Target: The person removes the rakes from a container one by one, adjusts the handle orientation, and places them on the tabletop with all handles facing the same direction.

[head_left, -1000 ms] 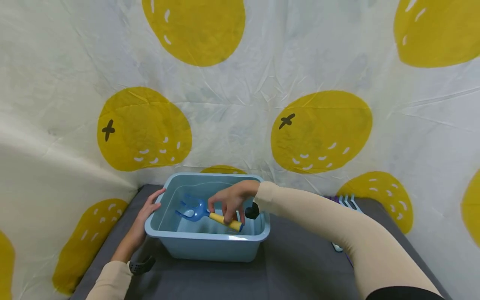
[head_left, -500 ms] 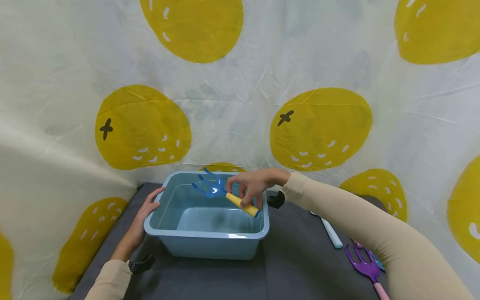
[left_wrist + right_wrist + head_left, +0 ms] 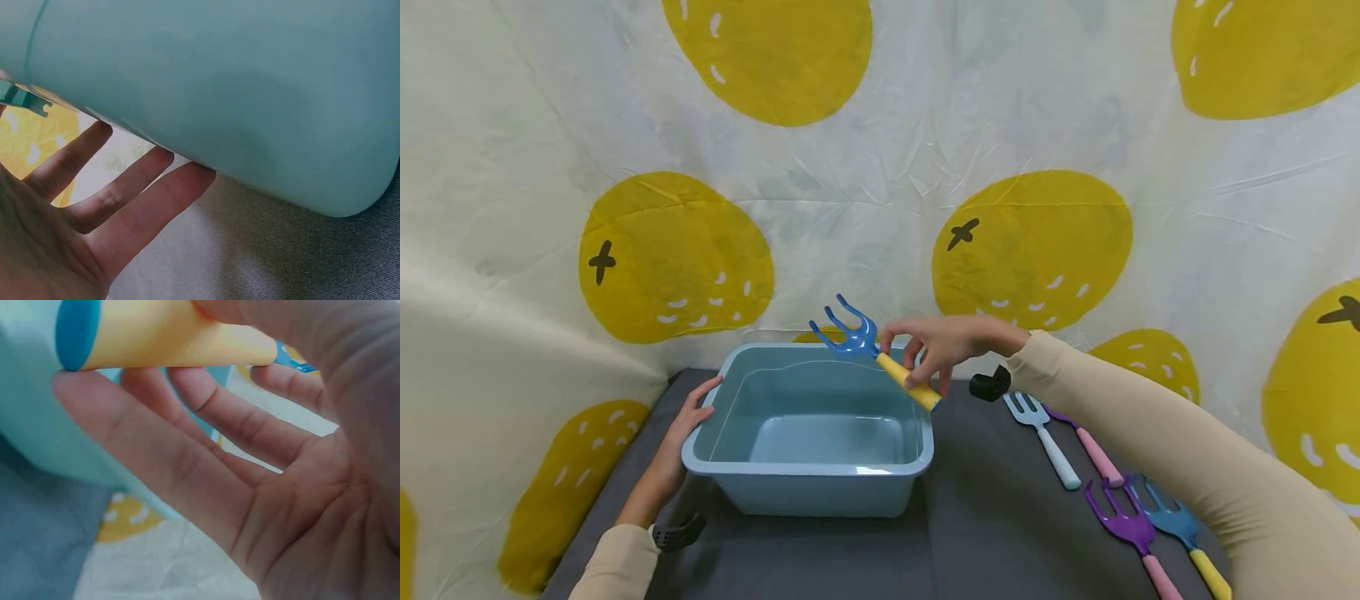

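My right hand (image 3: 943, 343) pinches a small garden fork by its yellow handle (image 3: 901, 377), thumb on one side and fingertips on the other. The fork's blue three-tined head (image 3: 854, 338) points up and left above the far right rim of a light blue basin (image 3: 812, 497). In the right wrist view the handle's blue end cap (image 3: 77, 332) shows close over the fingertips. At the basin's left rim rests my left hand (image 3: 676, 435). Its nearly straight fingers (image 3: 153, 200) touch the outer wall in the left wrist view.
Right of the basin lie a pale blue fork (image 3: 1051, 446), a pink-handled tool (image 3: 1099, 457) partly under my sleeve, a purple fork (image 3: 1131, 529) and a blue fork with a yellow handle (image 3: 1180, 525). A patterned cloth (image 3: 880, 250) hangs behind the dark-covered table (image 3: 985, 533).
My right hand has lifted the garden fork out of the basin, up and to the right. My left hand has stayed at the rim. More tools at right have come into view.
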{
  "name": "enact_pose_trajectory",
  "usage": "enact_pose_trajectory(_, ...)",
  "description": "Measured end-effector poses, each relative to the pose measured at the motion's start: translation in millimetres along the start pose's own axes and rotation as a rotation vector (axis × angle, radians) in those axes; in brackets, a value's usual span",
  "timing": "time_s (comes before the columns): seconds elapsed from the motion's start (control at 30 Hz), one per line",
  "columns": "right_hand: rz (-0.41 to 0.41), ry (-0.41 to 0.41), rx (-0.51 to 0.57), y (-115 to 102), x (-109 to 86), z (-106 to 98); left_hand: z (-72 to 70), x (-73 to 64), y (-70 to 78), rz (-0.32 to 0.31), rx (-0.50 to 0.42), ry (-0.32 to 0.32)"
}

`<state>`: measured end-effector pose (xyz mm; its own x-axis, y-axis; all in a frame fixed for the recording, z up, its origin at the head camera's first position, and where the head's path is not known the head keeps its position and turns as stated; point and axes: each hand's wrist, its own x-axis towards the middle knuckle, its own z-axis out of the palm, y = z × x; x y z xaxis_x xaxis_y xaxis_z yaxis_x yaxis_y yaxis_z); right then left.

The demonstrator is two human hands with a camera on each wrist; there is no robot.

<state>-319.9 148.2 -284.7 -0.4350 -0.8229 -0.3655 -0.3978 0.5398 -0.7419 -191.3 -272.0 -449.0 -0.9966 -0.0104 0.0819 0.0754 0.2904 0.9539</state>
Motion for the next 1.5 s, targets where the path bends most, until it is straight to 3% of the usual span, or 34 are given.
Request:
enact_pose_trajectory(0.37,0.014,0.151,0.085,24.8,-53.3,-3.1,-3.3,1.0,0.1,0.0,0.021,-0.018)
enact_pose_trajectory(0.6,0.022,0.241,0.139,62.2,-89.5,8.5,-6.4,2.8,0.0,-0.009,0.012,-0.019)
enact_pose_trajectory(0.87,-0.065,0.302,0.215,112.1,-120.2,40.3,-12.0,4.4,2.8,-0.002,0.02,-0.025)
enact_pose_trajectory(1.1,-0.074,0.341,0.248,146.0,-140.5,75.5,-15.5,6.5,1.5,0.004,0.006,-0.039)
enact_pose_trajectory(1.5,-0.102,0.402,0.465,201.3,-167.4,144.6,-18.8,5.1,3.3,-0.001,0.025,-0.047)
